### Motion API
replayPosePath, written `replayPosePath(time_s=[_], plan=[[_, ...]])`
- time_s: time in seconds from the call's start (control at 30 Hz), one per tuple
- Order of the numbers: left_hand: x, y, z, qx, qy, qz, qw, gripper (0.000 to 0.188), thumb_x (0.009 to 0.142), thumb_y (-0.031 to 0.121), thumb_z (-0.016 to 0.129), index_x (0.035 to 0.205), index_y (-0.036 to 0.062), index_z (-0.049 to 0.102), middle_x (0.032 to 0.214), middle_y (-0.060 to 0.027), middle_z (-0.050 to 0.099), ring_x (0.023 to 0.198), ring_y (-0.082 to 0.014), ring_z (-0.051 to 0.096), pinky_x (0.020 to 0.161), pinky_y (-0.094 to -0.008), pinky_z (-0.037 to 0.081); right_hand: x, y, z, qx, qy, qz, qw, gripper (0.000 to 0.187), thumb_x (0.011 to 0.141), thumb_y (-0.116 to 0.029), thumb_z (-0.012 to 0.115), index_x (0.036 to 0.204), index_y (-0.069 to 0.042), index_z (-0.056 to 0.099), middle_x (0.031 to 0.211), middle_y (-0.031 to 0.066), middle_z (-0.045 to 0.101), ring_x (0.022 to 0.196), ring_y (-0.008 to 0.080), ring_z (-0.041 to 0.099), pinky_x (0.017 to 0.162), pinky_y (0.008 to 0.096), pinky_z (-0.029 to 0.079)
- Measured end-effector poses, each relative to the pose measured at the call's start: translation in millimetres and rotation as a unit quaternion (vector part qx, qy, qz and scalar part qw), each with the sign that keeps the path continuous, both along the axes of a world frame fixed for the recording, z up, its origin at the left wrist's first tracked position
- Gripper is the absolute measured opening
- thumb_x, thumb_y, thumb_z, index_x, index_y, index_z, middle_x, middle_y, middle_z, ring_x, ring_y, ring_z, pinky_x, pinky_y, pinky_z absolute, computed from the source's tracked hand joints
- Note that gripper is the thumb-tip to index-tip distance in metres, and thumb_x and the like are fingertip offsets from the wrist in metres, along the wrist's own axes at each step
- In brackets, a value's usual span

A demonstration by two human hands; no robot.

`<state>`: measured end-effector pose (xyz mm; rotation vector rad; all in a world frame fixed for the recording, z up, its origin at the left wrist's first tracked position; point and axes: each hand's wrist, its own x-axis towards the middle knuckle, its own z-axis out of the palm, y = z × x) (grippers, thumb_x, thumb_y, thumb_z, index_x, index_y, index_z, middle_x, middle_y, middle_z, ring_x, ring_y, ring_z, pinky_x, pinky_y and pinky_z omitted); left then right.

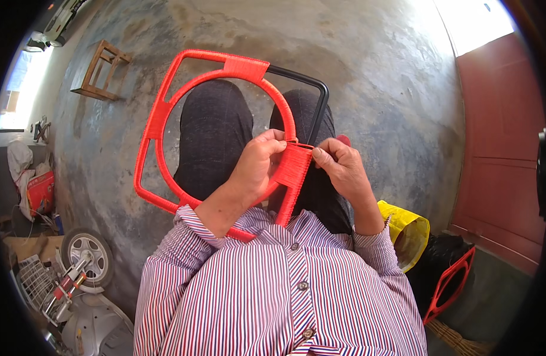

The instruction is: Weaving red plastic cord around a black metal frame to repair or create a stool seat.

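Two bare hands meet right of the frame's middle at a rounded-square tubular frame with an inner ring, bound mostly in glossy red cord (158,118), which lies tilted over the person's thighs. The left hand (255,161) has its thumb and fingers closed on the ring beside the wrapped bridge; the right hand (347,171) appears to pinch a red strand (300,143) between thumb and forefinger at the outer tube. That strand runs crosswise, left to right, between ring and tube; the bare black tube section (318,113) rises from it toward the upper right, its long axis steep, with the right hand nearer. At lower right, a translucent yellow plastic container (410,228) gapes open, its contents unclear; beside it sits a black plastic bag (442,256), likewise unreadable inside, with another red frame (451,285) against it. A pale wire basket (32,279) shows at lower left.
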<state>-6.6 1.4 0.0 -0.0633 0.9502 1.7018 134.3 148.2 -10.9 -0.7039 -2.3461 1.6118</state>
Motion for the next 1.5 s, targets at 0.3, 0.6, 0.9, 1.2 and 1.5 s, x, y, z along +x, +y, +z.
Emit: replayPosePath(time_s=[0.3, 0.6, 0.9, 1.2, 1.5], plan=[[0, 1, -3, 0.014, 0.011, 0.006, 1.000, 0.015, 0.091, 0.003, 0.047, 0.104, 0.0005, 0.055, 0.096, -0.0079, 0.063, 0.089, -0.0149, 0.063, 0.086, -0.0294, 0.053, -14, -9, 8, -0.002, -0.046, -0.019, 0.999, 0.029, 0.089, -0.025, 0.069, 0.085, 0.001, 0.059, 0.062, 0.0062, 0.055, 0.055, 0.0110, 0.049, 0.051, 0.0301, 0.040], [-1, 1, 0, 0.000, 0.010, 0.002, 1.000, 0.015, 0.090, 0.004, 0.046, 0.102, 0.0013, 0.055, 0.096, -0.0084, 0.062, 0.088, -0.0157, 0.063, 0.086, -0.0304, 0.053, -12, -16, 4, -0.026, -0.012, -0.044, 0.999, 0.024, 0.089, -0.020, 0.070, 0.085, 0.000, 0.059, 0.062, 0.0015, 0.053, 0.056, 0.0069, 0.046, 0.050, 0.0264, 0.038], [-3, -1, -4, 0.000, 0.001, -0.008, 1.000, 0.010, 0.089, 0.008, 0.049, 0.094, 0.0031, 0.056, 0.092, -0.0076, 0.063, 0.086, -0.0160, 0.062, 0.085, -0.0311, 0.052, -11, -17, 4, -0.036, -0.007, -0.041, 0.998, 0.023, 0.089, -0.020, 0.070, 0.085, -0.001, 0.058, 0.061, -0.0003, 0.051, 0.056, 0.0060, 0.044, 0.050, 0.0255, 0.037], [-1, -1, -3, 0.003, -0.022, 0.002, 1.000, 0.010, 0.089, 0.007, 0.049, 0.094, 0.0027, 0.057, 0.093, -0.0076, 0.063, 0.087, -0.0158, 0.062, 0.085, -0.0317, 0.051, -11, -17, 2, -0.036, -0.007, -0.044, 0.998, 0.023, 0.089, -0.020, 0.070, 0.084, -0.001, 0.058, 0.062, -0.0003, 0.052, 0.057, 0.0058, 0.044, 0.050, 0.0255, 0.037], [-3, 0, -6, -0.002, -0.019, -0.012, 1.000, 0.013, 0.088, 0.007, 0.048, 0.095, 0.0026, 0.058, 0.093, -0.0075, 0.063, 0.087, -0.0169, 0.061, 0.087, -0.0330, 0.051, -11, -16, 2, -0.047, -0.014, -0.043, 0.998, 0.023, 0.089, -0.020, 0.070, 0.084, -0.001, 0.058, 0.061, 0.0005, 0.052, 0.056, 0.0065, 0.045, 0.050, 0.0262, 0.038]])
